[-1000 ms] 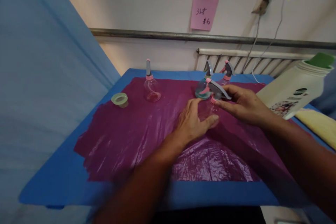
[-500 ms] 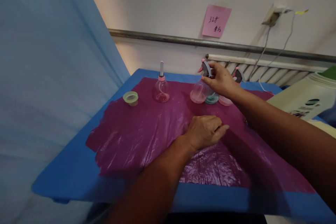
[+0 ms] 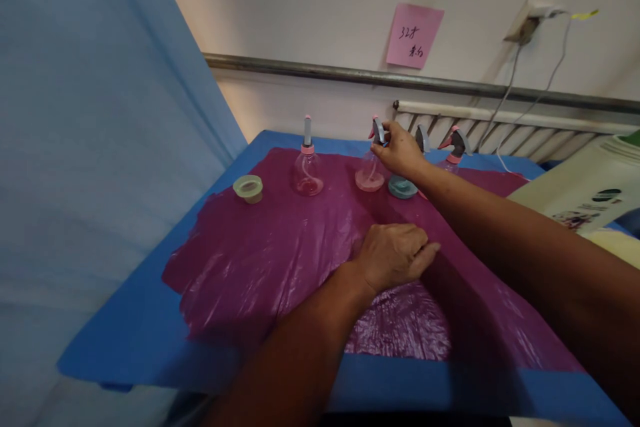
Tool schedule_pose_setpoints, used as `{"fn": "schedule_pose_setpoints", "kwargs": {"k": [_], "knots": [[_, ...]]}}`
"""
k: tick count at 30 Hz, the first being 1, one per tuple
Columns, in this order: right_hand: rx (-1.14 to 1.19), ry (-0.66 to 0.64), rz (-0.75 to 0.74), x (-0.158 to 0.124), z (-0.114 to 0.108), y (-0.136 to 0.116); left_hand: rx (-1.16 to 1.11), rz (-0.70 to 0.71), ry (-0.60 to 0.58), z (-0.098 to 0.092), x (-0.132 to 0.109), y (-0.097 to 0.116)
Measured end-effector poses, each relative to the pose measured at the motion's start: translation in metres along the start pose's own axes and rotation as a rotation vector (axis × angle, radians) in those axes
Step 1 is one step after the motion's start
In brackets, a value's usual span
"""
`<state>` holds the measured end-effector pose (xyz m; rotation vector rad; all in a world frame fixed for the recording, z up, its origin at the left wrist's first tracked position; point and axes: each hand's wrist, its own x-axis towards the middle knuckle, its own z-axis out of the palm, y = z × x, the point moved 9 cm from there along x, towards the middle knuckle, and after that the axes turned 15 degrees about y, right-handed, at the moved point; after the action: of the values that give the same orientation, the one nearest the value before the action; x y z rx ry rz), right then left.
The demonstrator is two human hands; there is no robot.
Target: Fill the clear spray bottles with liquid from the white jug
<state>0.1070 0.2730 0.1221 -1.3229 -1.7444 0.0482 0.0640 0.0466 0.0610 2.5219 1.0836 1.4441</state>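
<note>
My right hand (image 3: pixel 399 151) reaches to the back of the table and is closed around the grey trigger head of a small clear pink spray bottle (image 3: pixel 370 175), which stands on the purple plastic sheet (image 3: pixel 280 253). My left hand (image 3: pixel 395 255) lies palm down on the sheet near the middle, fingers loosely together, holding nothing. Another clear bottle with an upright grey nozzle (image 3: pixel 307 167) stands to the left of the held one. A teal-based bottle (image 3: pixel 403 186) and a third sprayer (image 3: pixel 454 145) stand just right of my right hand.
A pale green cap (image 3: pixel 248 187) sits at the sheet's left rear. A large white jug with a green top (image 3: pixel 580 190) lies at the right edge. The blue table (image 3: pixel 125 340) meets a blue curtain on the left; a rail, a radiator and a pink note are on the wall behind.
My right hand carried the spray bottle from the middle to the back row and shifted it left, setting it down. My left hand let go and now rests flat on the sheet.
</note>
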Motion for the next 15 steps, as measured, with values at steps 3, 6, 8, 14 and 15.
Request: {"fn": "schedule_pose_setpoints", "kwargs": {"k": [3,6,8,14,15], "knots": [[-0.015,-0.009,-0.013,-0.001,0.0,-0.001,0.01,0.005,-0.006,-0.001,-0.001,0.0],[-0.026,-0.002,-0.021,-0.004,-0.007,-0.002,0.017,-0.006,-0.032,0.0,-0.001,-0.001],[-0.028,0.048,-0.071,-0.005,-0.019,-0.011,0.015,-0.022,-0.047,0.002,-0.001,-0.001],[0.063,0.1,-0.402,-0.018,-0.037,-0.08,0.075,-0.043,-0.144,0.011,-0.002,0.0],[0.091,0.019,-0.393,-0.02,-0.027,-0.089,0.088,-0.046,-0.171,0.012,-0.002,0.0]]}}
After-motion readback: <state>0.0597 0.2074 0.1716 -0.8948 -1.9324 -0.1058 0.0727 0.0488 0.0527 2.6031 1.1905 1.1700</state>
